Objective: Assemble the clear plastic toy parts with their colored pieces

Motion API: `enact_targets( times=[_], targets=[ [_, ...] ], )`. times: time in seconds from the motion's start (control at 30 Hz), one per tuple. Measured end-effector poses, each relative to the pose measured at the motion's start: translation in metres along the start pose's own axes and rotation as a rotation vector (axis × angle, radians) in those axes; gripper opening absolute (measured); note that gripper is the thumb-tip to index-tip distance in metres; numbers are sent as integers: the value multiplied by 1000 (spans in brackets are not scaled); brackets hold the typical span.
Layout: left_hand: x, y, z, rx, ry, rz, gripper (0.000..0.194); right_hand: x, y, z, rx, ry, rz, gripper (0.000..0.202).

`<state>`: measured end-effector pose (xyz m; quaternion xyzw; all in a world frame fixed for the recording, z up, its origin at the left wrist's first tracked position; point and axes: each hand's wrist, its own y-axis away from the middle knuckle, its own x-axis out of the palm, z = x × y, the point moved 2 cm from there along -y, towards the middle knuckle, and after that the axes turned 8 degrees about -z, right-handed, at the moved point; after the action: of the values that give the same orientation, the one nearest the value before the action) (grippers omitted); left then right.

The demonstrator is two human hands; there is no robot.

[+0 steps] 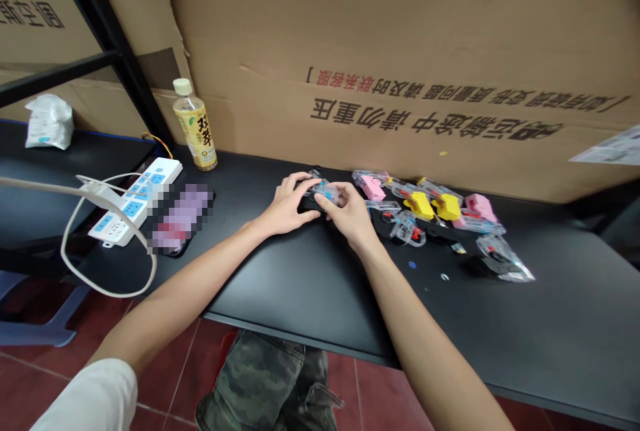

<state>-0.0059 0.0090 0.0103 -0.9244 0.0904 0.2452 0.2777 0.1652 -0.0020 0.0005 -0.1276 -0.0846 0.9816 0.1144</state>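
On the dark table, my left hand (289,208) and my right hand (350,212) meet around a small clear-plastic and black device (327,191) with blue parts. My left fingers curve over its far and left side. The right thumb presses on its top, and the other right fingers wrap its right side. Its exact kind is not clear, and my fingers hide much of it. Just right of my right hand lies a similar clear piece (407,228) with red and black parts.
Several clear pieces with yellow blocks (420,206) and pink blocks (479,206) lie along the cardboard (400,31). Another clear-and-black piece (503,259) rests further right. Leftward are a bottle (196,128), a blurred phone (183,218), a power strip (137,201) and a looping white cable (67,238).
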Motion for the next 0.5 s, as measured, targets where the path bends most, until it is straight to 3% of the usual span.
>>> enact_targets(
  times=[0.1,0.17,0.23,0.33,0.4,0.5],
  targets=[
    [0,2,-2,49,-10,50,58,-3,0,7,12,-51,46,59],
    [-1,1,-2,14,51,15,56,-9,-5,10,3,-41,30,57],
    [-2,-2,1,-87,167,-51,56,-17,-20,10,-25,13,-51,52],
    [-5,-8,11,-370,460,-125,44,-26,-54,6,-152,250,-146,36],
    [-8,-12,17,-543,673,-147,36,-23,-79,3,-267,503,-70,31],
    [-13,-16,21,-643,864,-188,30,-8,-107,0,-395,822,193,45]
  ],
)
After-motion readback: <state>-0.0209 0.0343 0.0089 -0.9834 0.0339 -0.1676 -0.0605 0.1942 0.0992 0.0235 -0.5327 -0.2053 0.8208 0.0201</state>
